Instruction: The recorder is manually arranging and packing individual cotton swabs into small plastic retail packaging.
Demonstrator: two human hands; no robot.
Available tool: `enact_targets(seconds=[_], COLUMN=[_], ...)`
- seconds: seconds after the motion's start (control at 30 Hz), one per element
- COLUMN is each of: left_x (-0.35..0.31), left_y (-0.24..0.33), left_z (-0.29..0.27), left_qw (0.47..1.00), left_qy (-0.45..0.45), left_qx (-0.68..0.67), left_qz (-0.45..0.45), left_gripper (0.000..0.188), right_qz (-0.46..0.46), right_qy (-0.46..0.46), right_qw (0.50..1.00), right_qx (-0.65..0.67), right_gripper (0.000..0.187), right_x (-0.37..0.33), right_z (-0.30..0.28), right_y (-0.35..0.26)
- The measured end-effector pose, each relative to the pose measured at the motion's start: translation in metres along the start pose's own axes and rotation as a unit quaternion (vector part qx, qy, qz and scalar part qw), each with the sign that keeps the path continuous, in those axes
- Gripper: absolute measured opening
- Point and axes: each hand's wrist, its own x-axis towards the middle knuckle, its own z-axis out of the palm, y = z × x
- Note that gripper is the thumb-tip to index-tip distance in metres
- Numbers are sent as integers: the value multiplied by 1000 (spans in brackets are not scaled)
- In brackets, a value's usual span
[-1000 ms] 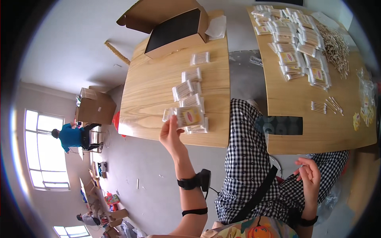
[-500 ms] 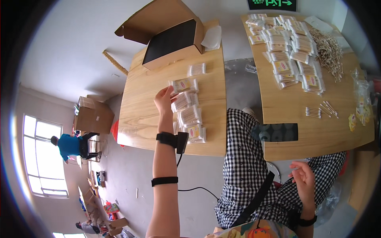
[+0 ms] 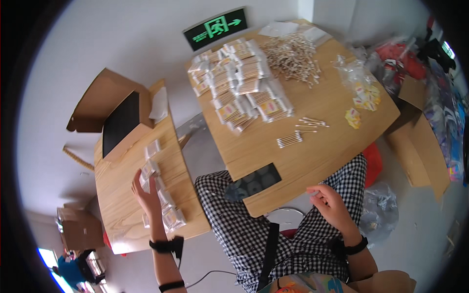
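Pale wall [image 3: 146, 29] rising behind two wooden tables, a left table [image 3: 119, 205] and a right table [image 3: 337, 144]. Left hand [image 3: 146, 196] reaching over the left table, thumb and fingers standing apart above a row of cotton-swab packets [image 3: 173, 219]; whether fingertips are touching one, cannot tell. Row running near to far along that table's right side, packets overlapping, at least four. Right hand [image 3: 331, 205] hanging over checked trousers [image 3: 229, 239], fingers curling, thumb close to index finger; whether anything is being pinched, cannot tell. Heap of packets [image 3: 246, 73] covering the right table's far left, some showing yellow labels [image 3: 227, 111], print too small. One exit sign [image 3: 215, 29], green figure running, arrow pointing right. One open cardboard box [image 3: 144, 105] standing far left. Loose cotton swabs [image 3: 293, 58] piling up far, uncountable; one small swab row [image 3: 290, 140] lying nearer.
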Motion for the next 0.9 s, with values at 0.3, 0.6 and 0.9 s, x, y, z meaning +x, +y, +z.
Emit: enact_targets(seconds=[0.3,0.6,0.9], left_x=[-167,-168,-162], left_y=[149,161,176], left_z=[12,32,42], left_qw=[944,966,969], left_qy=[-249,-228,-217], left_qx=[-214,-121,-121], left_qz=[-30,-3,3], left_gripper=[30,25,24], right_qz=[-129,-62,-81], right_qy=[158,307,415], right_qw=[968,896,879], right_qx=[-146,-314,-220], right_gripper=[38,48,28], right_x=[79,218,250], right_z=[-82,-200,-236], right_y=[28,101,121])
